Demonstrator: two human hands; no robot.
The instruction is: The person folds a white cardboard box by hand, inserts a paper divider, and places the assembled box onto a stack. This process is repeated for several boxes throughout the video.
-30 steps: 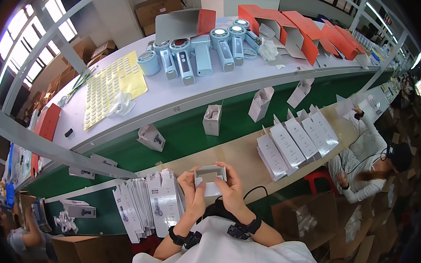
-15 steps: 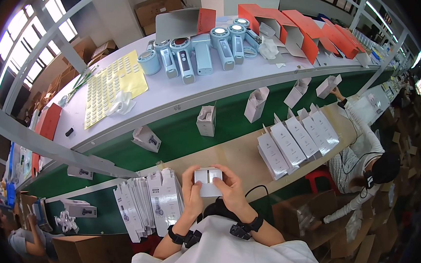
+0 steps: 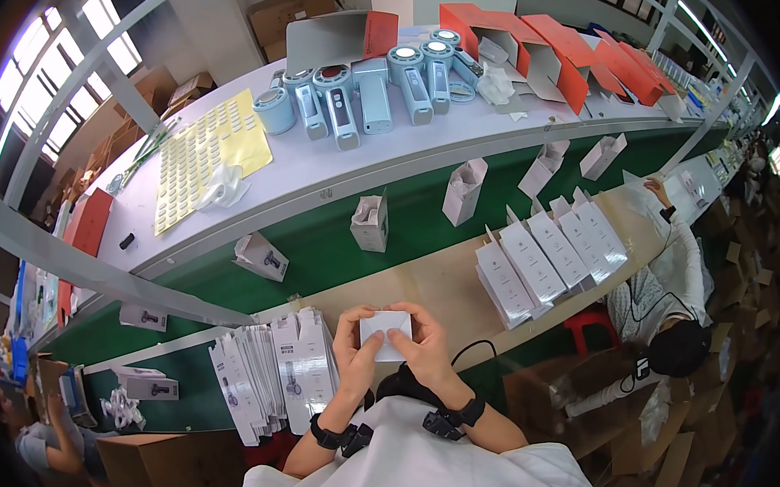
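In the lower centre of the frame, a small white cardboard carton (image 3: 390,320) was held in front of the person's chest, near the front edge of a long tan counter (image 3: 432,292). The left hand (image 3: 356,342) wrapped the carton's left side and the right hand (image 3: 426,341) its right side, so the grip of both was closed around the cardboard, with the thumbs resting on the folded face turned upward. That two-sided hold probably kept the walls square while the thumbs bore on the flaps; whether anything lay inside could not be told. Just left of the hands, a stack of flat, white printed cartons (image 3: 249,380) leaned in a tight row, likely set there to be within easy reach. At centre right, a group of white open-topped cartons (image 3: 543,259) stood close together with their flaps raised, perhaps so that the openings stayed accessible. Beyond the tan counter, a white open carton with crumpled wrapping (image 3: 370,224) stood apart from its neighbours on a green strip (image 3: 417,218), a spacing that suggested handling one by one. Across the upper centre, pale blue handheld devices with round heads (image 3: 377,98) lay clustered on a raised white counter (image 3: 323,171), perhaps gathered to save room. At the right, a co-worker in a dark cap (image 3: 679,347) stretched an arm toward that strip.
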